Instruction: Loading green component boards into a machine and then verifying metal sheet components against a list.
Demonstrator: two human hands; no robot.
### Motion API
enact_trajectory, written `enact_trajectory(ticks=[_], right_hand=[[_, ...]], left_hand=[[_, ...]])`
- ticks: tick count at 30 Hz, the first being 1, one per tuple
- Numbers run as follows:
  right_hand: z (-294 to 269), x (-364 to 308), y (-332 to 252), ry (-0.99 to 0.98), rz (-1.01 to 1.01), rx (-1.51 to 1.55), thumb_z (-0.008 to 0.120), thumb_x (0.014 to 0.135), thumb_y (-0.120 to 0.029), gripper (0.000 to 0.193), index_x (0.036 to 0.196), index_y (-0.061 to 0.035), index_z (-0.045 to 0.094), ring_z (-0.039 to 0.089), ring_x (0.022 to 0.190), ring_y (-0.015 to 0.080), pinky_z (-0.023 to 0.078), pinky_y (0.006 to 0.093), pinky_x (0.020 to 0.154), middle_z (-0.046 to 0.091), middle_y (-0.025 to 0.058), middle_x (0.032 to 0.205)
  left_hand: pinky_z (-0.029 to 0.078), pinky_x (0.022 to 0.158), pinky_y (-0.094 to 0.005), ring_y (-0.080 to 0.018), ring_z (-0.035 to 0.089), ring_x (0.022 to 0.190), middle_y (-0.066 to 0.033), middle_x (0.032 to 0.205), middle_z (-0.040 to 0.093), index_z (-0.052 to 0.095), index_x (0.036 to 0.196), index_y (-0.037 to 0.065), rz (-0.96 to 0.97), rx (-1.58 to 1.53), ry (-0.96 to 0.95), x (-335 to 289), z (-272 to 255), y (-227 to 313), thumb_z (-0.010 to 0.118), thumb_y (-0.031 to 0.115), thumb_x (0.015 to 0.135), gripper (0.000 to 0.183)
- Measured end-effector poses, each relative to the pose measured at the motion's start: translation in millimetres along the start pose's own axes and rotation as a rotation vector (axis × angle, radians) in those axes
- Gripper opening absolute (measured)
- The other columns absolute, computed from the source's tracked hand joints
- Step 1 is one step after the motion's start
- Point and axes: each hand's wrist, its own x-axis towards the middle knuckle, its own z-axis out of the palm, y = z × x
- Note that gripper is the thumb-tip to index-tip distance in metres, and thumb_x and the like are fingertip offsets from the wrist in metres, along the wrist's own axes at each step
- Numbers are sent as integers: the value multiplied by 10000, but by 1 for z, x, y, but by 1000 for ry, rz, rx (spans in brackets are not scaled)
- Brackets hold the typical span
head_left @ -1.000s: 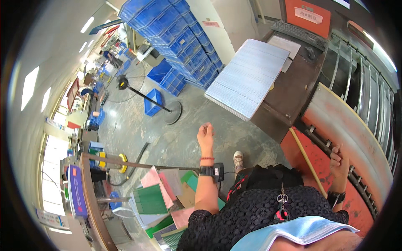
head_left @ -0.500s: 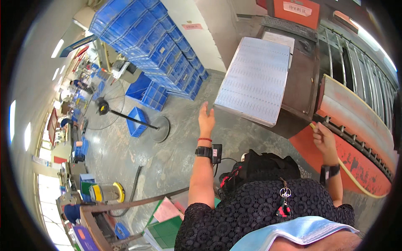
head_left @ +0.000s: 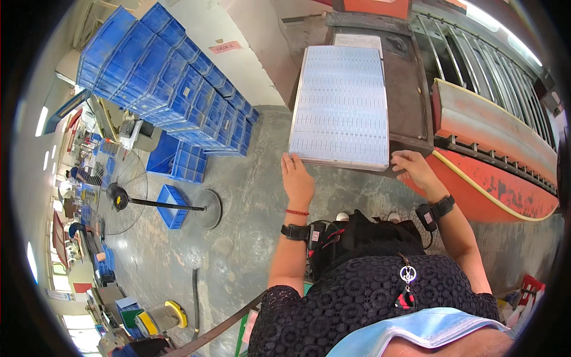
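Note:
A thick stack of printed sheets (head_left: 339,110), white with rows of fine marks, lies on a dark tabletop (head_left: 410,113) in front of me. At its near left corner is my left hand (head_left: 297,181), fingers stretched out and the tips against the edge. My right hand (head_left: 414,171) is by the near right corner, its fingers apart and slightly bent, with nothing seen in them. A yellow hose (head_left: 485,184) hangs in a curve along the orange machine, just right of that hand.
An orange machine (head_left: 493,119) with metal bars stands at the right. A keyboard (head_left: 369,22) and a mouse (head_left: 397,43) sit behind the stack. Blue crates (head_left: 172,83) are piled at the left, with a standing fan (head_left: 119,196) and a small blue bin (head_left: 172,206) nearby.
My right hand has let go of the yellow hose and moved left to the stack's near right corner. My left hand has come up to the near left corner. The view has shifted right.

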Motion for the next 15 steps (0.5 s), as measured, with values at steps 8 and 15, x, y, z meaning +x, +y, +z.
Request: enact_trajectory(ticks=[8, 15], right_hand=[[15, 10, 4, 75, -57, -207, 589, 841, -224, 340, 1056, 39, 578, 561, 741, 123, 486, 249, 577, 595, 62, 867], [24, 1, -8, 74, -113, -363, 602, 827, -230, 343, 1048, 32, 597, 536, 739, 105, 480, 255, 601, 587, 46, 823]], left_hand=[[270, 1020, -479, -428, 265, 1269, -302, 1328, 312, 359, 1266, -86, -29, -51, -44, -3, -1, -1, 483, 4, 756, 532], [261, 1040, -425, -415, 262, 1278, -309, 1330, 312, 381, 1259, -91, -77, -59, -67, -2, -8, 11, 452, -13, 771, 499]])
